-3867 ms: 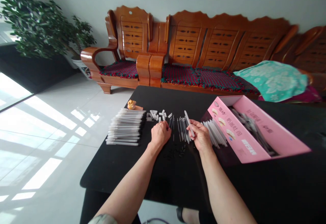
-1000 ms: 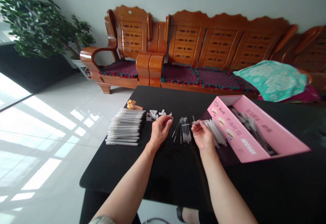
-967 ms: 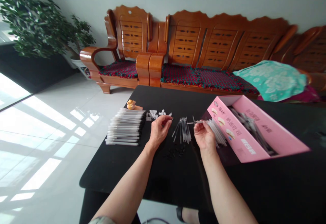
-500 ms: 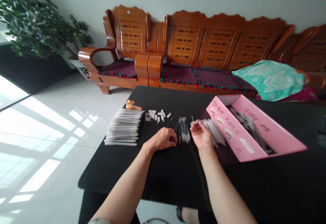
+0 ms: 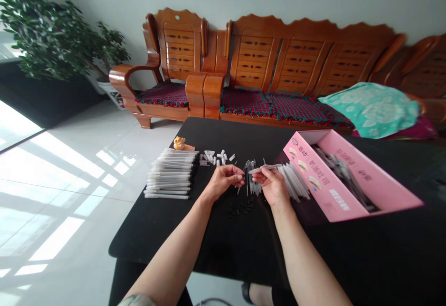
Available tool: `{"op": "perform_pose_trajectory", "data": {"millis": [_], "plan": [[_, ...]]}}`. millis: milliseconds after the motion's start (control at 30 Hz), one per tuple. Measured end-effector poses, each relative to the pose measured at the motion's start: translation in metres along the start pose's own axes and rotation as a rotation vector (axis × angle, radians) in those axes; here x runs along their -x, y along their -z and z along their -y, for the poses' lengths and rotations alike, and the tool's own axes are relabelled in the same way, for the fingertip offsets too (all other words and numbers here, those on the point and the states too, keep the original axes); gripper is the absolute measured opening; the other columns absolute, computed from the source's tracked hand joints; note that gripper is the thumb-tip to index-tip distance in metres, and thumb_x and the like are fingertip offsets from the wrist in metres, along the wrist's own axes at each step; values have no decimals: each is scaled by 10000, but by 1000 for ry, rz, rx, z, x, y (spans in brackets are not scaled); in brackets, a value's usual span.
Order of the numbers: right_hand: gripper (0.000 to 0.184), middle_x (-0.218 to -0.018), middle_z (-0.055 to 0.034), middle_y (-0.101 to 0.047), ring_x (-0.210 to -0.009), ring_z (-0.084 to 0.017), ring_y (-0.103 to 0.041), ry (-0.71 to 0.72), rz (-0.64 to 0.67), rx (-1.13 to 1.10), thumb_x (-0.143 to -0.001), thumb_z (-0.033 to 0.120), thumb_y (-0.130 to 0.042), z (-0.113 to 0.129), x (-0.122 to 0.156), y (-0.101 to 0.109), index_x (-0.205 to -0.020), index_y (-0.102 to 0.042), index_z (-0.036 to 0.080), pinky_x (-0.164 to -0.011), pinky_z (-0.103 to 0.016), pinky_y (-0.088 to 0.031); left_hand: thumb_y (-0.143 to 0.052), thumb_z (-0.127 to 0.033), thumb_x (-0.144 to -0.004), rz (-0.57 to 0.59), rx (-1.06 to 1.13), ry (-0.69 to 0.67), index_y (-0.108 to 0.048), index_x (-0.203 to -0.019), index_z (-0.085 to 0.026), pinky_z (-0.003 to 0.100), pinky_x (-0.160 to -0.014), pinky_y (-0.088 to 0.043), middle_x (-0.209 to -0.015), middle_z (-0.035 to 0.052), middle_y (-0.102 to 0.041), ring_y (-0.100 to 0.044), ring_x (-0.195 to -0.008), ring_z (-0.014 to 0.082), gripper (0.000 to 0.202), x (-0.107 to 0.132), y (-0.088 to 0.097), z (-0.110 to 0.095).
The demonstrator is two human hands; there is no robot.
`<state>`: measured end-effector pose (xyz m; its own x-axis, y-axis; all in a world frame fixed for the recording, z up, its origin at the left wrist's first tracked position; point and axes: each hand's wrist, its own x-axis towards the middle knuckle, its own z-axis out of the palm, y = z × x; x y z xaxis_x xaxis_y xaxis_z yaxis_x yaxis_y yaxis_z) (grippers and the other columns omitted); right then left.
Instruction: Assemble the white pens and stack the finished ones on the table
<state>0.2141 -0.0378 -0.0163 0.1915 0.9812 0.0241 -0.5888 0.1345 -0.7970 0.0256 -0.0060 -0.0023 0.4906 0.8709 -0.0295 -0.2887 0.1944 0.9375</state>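
My right hand [image 5: 272, 186] grips a translucent pen barrel [image 5: 265, 168] that lies level and points left. My left hand [image 5: 225, 179] is pinched shut close to the barrel's left end, on a small piece I cannot make out. Both hands hover above a fan of thin refills [image 5: 250, 176] and several small black parts [image 5: 240, 208] on the black table [image 5: 244, 259]. A stack of finished white pens [image 5: 172, 173] lies to the left. Loose white caps [image 5: 216, 156] sit behind my left hand. More empty barrels [image 5: 295, 180] lie right of my right hand.
An open pink box [image 5: 334, 190] holding dark pen parts stands at the right of the table. A small orange figurine [image 5: 180, 143] sits behind the pen stack. Wooden armchair and bench [image 5: 278, 60] stand beyond the table, with a potted plant [image 5: 52, 32] far left.
My left hand dropped to the black parts on the table half a second ago, then rose and came to the barrel's left end. My right hand kept the barrel and shifted slightly left.
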Motion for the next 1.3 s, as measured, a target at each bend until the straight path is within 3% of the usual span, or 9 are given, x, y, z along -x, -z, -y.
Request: {"op": "perform_pose_trajectory", "data": {"millis": [167, 333, 667, 1300], "plan": [[169, -752, -52, -769, -637, -175, -737, 3, 25, 58, -731, 220, -784, 0, 2, -4, -862, -692, 166, -587, -252, -621, -839, -366, -639, 21, 17, 13, -686, -852, -69, 239, -633, -552, -730, 70, -691, -667, -646, 139, 397, 0, 0, 2], [184, -769, -65, -771, -644, -185, -739, 2, 30, 54, -739, 226, -780, -1, 1, -2, -879, -682, 160, -601, -266, -623, -806, -375, -685, 18, -2, -9, -694, -1012, -91, 240, -627, -557, -768, 52, -685, -675, -650, 139, 447, 1, 0, -1], [183, -744, -65, -768, -632, -187, -736, 0, 12, 53, -724, 220, -785, 0, 1, -3, -858, -678, 157, -584, -265, -620, -820, -306, -655, -69, 76, 37, -600, -871, -110, 278, -659, -568, -803, 106, -730, -719, -721, 205, 366, 2, -1, -3], [216, -734, -50, -761, -612, -166, -724, 3, -16, 126, -712, 241, -800, -1, 3, -7, -860, -662, 166, -560, -237, -606, -796, -339, -705, 6, 93, 15, -554, -899, -116, 289, -682, -575, -804, 107, -728, -720, -723, 198, 382, 3, -7, 1]]}}
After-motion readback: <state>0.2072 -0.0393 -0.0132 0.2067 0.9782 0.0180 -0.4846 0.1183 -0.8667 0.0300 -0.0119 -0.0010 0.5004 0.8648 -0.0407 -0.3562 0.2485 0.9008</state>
